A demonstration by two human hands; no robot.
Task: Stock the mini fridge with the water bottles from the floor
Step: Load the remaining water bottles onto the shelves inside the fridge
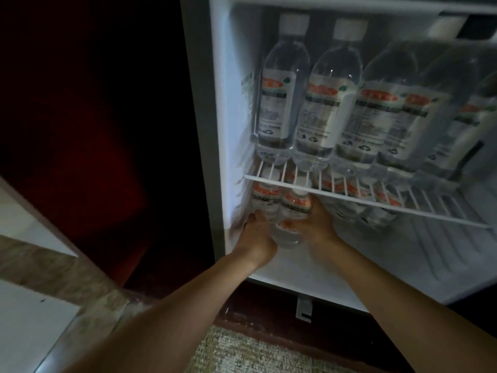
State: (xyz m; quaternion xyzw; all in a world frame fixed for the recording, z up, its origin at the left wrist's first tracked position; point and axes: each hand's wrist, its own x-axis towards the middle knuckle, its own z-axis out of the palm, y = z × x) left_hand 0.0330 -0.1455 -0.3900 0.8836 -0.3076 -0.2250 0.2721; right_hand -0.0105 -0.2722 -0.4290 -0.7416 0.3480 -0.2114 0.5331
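The open mini fridge (223, 130) fills the upper right of the head view. Several clear water bottles (277, 98) with white labels stand on its white wire shelf (349, 199). Below the shelf more bottles stand at the left and middle. Both my hands are inside the lower compartment around one water bottle (291, 211) at the front left. My left hand (256, 232) presses its left side and my right hand (320, 222) wraps its right side. A second bottle (265, 196) stands touching it against the fridge's left wall.
The lower compartment's white floor (403, 259) lies bare to the right of my hands. A dark red cabinet panel (94, 130) is left of the fridge. A woven rug (242, 354) lies below, and a pale tiled floor (32, 319) shows at the lower left.
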